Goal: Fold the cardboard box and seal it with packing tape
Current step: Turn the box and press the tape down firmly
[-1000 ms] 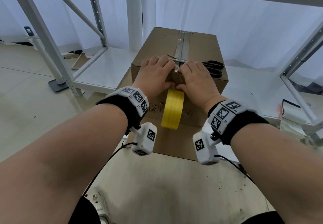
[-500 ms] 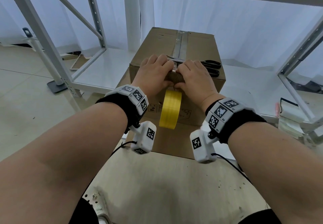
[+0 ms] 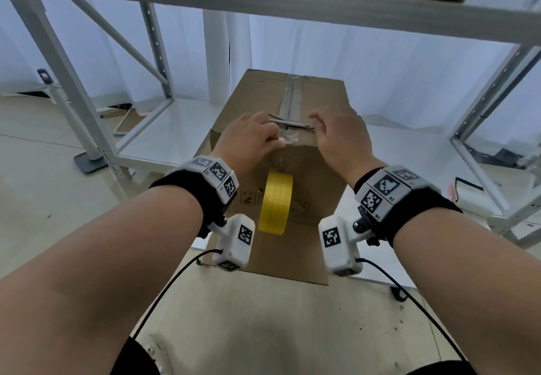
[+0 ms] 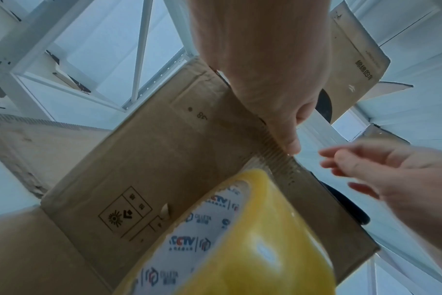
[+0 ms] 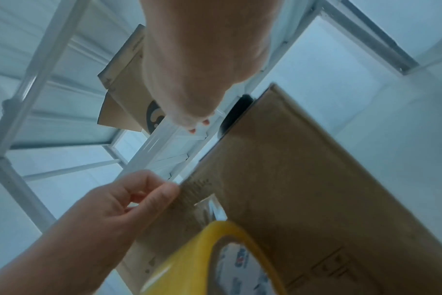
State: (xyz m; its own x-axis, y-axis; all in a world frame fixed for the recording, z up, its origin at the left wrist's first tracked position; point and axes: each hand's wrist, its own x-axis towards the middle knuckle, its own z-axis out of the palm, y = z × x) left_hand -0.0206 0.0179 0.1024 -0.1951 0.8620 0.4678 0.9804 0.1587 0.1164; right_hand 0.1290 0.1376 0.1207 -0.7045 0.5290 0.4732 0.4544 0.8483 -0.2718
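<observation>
A brown cardboard box (image 3: 257, 96) stands upright, its top seam covered by clear tape. Black-handled scissors (image 3: 292, 123) lie across the top near the front edge. A yellow tape roll (image 3: 275, 205) hangs against the front face from a strip that runs up over that edge. My left hand (image 3: 276, 140) pinches the crinkled strip at the edge, thumb against the corrugated rim (image 4: 288, 139). My right hand (image 3: 316, 127) hovers just right of it, over the scissors' handles, fingers loosely curled and empty. From the left wrist it (image 4: 341, 165) looks blurred.
White metal racking surrounds the box: an upper beam (image 3: 263, 0) with cartons above, uprights at left (image 3: 67, 82) and right (image 3: 483, 117), and a low white shelf (image 3: 164, 131). A box flap (image 3: 281, 254) juts toward me over a pale wooden board (image 3: 263, 330).
My right hand has come off the taped front edge and moved up and to the right. The left hand stays at the edge. The roll still hangs.
</observation>
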